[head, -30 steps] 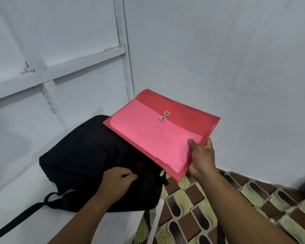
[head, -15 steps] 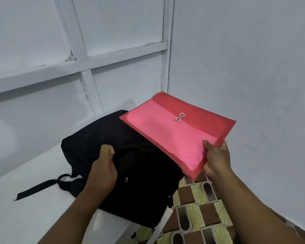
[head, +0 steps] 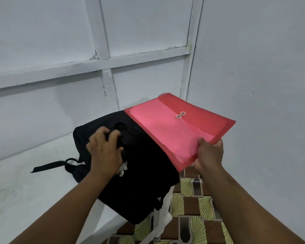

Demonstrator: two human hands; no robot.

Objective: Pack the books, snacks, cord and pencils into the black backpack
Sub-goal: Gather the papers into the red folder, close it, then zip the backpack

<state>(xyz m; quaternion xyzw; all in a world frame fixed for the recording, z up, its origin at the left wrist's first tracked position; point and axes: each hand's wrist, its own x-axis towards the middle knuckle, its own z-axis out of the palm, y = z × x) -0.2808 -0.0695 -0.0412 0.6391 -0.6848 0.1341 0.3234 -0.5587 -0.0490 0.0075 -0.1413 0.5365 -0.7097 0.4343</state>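
Item: red plastic envelope folder (head: 180, 131), held over black backpack (head: 139, 164).

Right hand (head: 209, 154) pinches the folder's near corner, thumb on top and fingers curled beneath; the folder is flat, rectangular, translucent, with a darker red flap and a two-disc string fastener (head: 180, 115), and tilts out over the backpack's far right edge, not inside it. Left hand (head: 104, 148) rests on the backpack's top, fingers curled into the dark cloth at an opening; whether it clamps the cloth cannot be told. A small white piece (head: 123, 170) shows at the heel of that hand; what it is cannot be told. Backpack: soft, matte black fabric, lying on a white ledge (head: 25, 191), one webbing strap (head: 49, 166) trailing left. Beside the ledge, a brown and cream patterned floor (head: 197, 208). White panelled wall (head: 77, 50) behind.
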